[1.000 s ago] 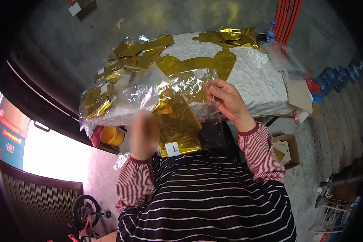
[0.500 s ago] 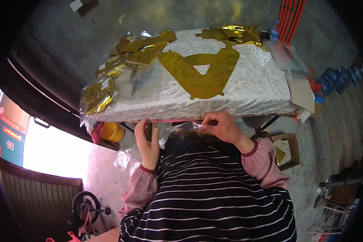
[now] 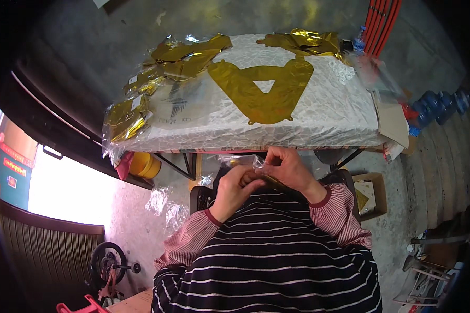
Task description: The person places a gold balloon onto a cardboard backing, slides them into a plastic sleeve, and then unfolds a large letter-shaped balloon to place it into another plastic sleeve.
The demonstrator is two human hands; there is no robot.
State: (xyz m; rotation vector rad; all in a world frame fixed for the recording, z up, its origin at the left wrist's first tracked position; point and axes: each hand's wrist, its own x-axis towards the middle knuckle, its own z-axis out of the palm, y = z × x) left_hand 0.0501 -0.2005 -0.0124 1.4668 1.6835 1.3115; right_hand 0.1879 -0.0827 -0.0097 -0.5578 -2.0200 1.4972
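In front of the table's near edge my two hands meet over my lap. My right hand (image 3: 291,169) is closed in a pinch on crumpled clear plastic film (image 3: 240,158). My left hand (image 3: 234,191) has its fingers curled against the same film, close to the right fingertips. A little gold shows beneath the fingers, too covered to make out. On the patterned white tablecloth (image 3: 339,112) beyond them lies a flat gold foil sheet (image 3: 266,107), roughly triangular with a triangular hole and small tabs.
Gold foil pieces (image 3: 188,55) in clear film cover the table's left side, and another gold foil pile (image 3: 310,43) lies at the back right. A plastic bottle (image 3: 359,39) stands there. A yellow bucket (image 3: 144,166), a cardboard box (image 3: 369,194) and plastic scraps (image 3: 157,201) are on the floor.
My left hand has moved right from the table edge to the film, its spread fingers now curled. The right hand stays at the film. The view has shifted slightly.
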